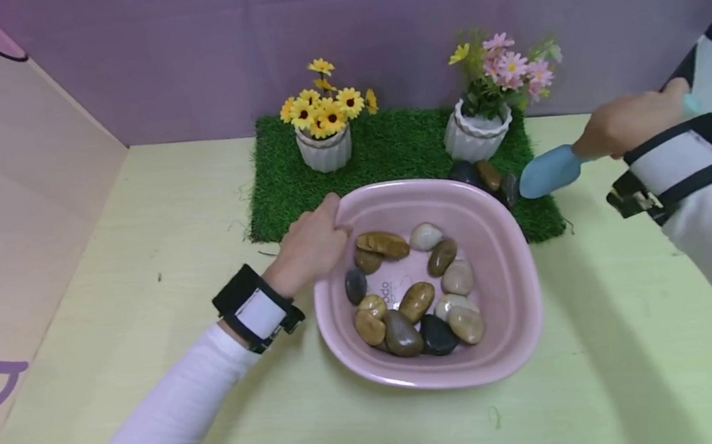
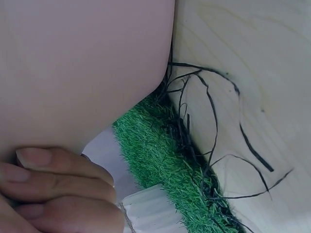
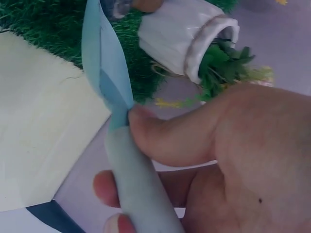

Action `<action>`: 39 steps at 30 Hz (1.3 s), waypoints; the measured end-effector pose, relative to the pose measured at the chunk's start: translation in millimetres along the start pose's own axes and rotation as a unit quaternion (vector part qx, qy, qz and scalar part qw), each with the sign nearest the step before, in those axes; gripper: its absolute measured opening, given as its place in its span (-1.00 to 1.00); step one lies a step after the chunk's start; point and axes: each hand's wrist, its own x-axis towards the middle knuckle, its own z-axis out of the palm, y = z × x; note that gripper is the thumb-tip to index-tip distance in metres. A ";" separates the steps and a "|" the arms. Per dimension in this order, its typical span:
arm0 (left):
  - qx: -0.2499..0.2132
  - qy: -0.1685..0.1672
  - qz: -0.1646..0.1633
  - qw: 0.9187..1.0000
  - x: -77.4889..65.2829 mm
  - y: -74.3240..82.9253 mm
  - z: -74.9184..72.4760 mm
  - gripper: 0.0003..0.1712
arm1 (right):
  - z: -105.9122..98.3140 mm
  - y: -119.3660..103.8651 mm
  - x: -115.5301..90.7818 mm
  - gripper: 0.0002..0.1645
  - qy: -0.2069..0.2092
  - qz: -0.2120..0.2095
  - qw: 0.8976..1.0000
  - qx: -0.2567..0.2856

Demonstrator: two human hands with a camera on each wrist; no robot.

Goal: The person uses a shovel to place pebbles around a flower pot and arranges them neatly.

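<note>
My left hand [image 1: 311,247] grips the left rim of a pink plastic basin [image 1: 512,292], fingers curled under the edge in the left wrist view. Inside the basin lie several smooth stones [image 1: 403,334], brown, black and pale. At the right, my right hand [image 1: 641,121] holds a small blue garden trowel [image 1: 549,171] by its pale handle [image 3: 138,179], thumb along the neck. The trowel's tip is right beside a few stones [image 1: 489,175], dark and brown, that lie on the green mat behind the basin's back right corner.
A mat of artificial grass [image 1: 399,138] runs along the purple back wall [image 1: 401,29]. On it stand a white pot [image 1: 325,151] of yellow flowers and another white pot [image 1: 476,135] of pink flowers. The basin overlaps the mat's front edge in the head view.
</note>
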 end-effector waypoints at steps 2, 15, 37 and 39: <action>-0.001 0.000 -0.001 1.000 -0.2 -0.9 0.2 -0.71 | -3.9 0.7 -3.5 -0.44 0.008 -0.011 1.000 0.013; -0.006 0.007 0.005 1.000 -0.4 -1.8 -1.3 -0.74 | -62.3 -6.9 -28.4 -0.21 0.087 -0.114 0.990 0.001; -0.005 0.001 -0.003 1.000 0.4 0.4 -1.1 -0.77 | 16.8 -110.2 -85.0 -0.53 0.524 -0.328 0.783 -0.068; -0.005 -0.002 -0.003 1.000 0.5 0.8 -0.9 -0.77 | 20.1 -118.4 -85.7 -0.53 0.525 -0.309 0.788 -0.084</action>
